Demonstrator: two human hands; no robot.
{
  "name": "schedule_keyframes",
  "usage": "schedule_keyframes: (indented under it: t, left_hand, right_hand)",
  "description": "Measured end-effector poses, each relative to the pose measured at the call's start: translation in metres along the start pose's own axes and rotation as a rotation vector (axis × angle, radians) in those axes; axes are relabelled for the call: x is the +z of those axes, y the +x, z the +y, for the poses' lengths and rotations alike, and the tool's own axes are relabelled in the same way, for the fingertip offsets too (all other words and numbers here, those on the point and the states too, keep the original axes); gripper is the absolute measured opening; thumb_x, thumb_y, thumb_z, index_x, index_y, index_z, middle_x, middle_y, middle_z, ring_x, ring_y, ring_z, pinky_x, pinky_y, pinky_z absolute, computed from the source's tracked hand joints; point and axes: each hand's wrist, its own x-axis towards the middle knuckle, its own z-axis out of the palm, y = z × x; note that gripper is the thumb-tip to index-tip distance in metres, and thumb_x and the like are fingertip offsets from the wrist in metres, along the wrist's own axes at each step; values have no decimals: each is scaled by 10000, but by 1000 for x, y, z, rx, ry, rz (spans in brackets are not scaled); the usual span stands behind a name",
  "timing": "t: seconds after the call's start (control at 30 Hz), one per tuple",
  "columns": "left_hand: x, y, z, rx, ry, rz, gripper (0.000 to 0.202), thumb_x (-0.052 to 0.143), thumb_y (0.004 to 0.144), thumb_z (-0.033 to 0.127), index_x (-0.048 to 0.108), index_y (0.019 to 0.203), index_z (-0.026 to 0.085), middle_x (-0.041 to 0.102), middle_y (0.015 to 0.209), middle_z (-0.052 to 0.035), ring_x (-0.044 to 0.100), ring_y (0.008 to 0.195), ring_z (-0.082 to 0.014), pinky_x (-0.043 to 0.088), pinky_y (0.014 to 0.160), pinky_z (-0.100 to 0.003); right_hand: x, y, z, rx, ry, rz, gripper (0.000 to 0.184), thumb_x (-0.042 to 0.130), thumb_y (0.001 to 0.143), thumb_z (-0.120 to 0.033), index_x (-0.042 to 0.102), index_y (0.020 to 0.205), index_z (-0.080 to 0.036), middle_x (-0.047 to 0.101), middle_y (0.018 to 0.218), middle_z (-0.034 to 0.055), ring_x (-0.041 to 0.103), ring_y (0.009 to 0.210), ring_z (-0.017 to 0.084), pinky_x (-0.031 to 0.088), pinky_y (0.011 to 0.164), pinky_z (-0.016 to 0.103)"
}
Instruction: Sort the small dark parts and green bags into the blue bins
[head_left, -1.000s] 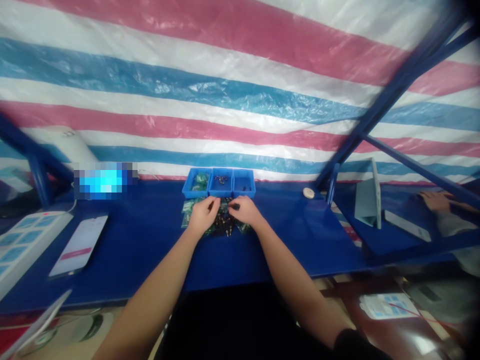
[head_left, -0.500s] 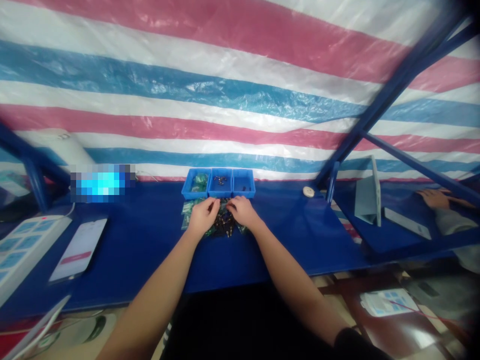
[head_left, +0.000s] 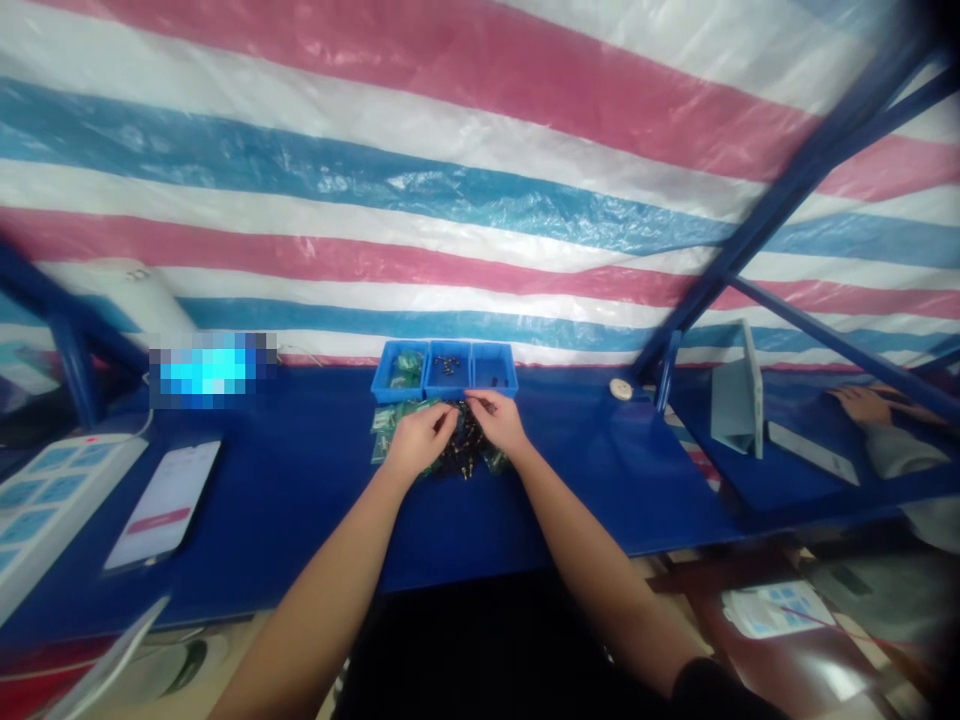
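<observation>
My left hand (head_left: 421, 438) is closed in a pinch over the left side of a pile of small dark and brass-coloured parts (head_left: 463, 450). On the other side of the pile, my right hand (head_left: 498, 418) also pinches, close to the front of the bins. Whatever sits between the fingertips is too small to make out. Just behind the hands stand three joined blue bins: the left bin (head_left: 379, 376) holds green pieces, the middle bin (head_left: 448, 386) small dark parts, the right bin (head_left: 507, 378) a few dark bits. Green packets (head_left: 384, 422) lie left of the pile.
A phone (head_left: 163, 505) and a white power strip (head_left: 67, 500) lie on the blue table (head_left: 285, 470) to the left. A round pale object (head_left: 620, 389) sits at the right. Beyond the blue frame (head_left: 720, 265) are a tablet stand (head_left: 739, 395) and another person's hand (head_left: 862, 405).
My right hand has shifted slightly, its fingers now nearer the bins' front edge. My left hand stays in a pinch over the pile. The whole view has moved a little.
</observation>
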Motion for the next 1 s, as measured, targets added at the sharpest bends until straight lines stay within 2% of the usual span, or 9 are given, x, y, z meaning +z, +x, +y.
schedule_keyframes:
  t: [0.17, 0.33, 0.5, 0.67, 0.83, 1.0]
  left_hand:
    - [-1, 1, 2, 3, -2, -16, 293, 432, 951, 390, 676, 930, 231, 696, 789, -25, 615, 685, -167, 422, 645, -271]
    - [0, 1, 6, 16, -40, -76, 276, 454, 941, 392, 673, 1022, 245, 704, 831, -30, 620, 671, -166, 438, 637, -272]
    - [3, 1, 4, -48, -50, -46, 320, 500, 915, 460, 620, 1116, 242, 652, 708, 5, 600, 606, -156, 429, 585, -254]
    - [4, 1, 0, -52, -42, -40, 312, 490, 925, 459, 624, 1112, 249, 656, 714, 8, 598, 610, -149, 438, 607, -250]
    - [5, -1, -1, -25, -56, -21, 285, 474, 936, 434, 653, 1051, 245, 713, 852, -25, 638, 677, -164, 457, 655, -268]
    - [3, -1, -3, -69, -62, -24, 252, 482, 931, 408, 635, 1052, 248, 687, 762, 6, 606, 611, -149, 433, 611, -262]
  right_hand:
    - [-2, -3, -9, 3, -18, -14, 201, 642, 821, -353, 730, 931, -209, 734, 921, 49, 669, 804, 190, 537, 723, 310]
    - [-5, -3, -11, 84, 71, -9, 230, 715, 751, -398, 727, 857, -194, 730, 840, 52, 675, 765, 196, 547, 730, 319]
    - [-7, -2, -12, 118, 114, -9, 248, 745, 718, -414, 732, 817, -188, 733, 813, 53, 675, 741, 198, 546, 712, 317]
    - [-7, -3, -16, 106, 120, -30, 254, 741, 719, -420, 735, 827, -190, 731, 799, 52, 668, 725, 194, 545, 692, 313]
    - [-5, -4, -15, 91, 112, -49, 267, 721, 737, -434, 733, 839, -187, 730, 800, 50, 664, 715, 186, 546, 682, 307]
    - [-2, -4, -12, 73, 167, -109, 278, 704, 759, -407, 734, 938, -196, 739, 872, 57, 683, 788, 198, 559, 752, 331]
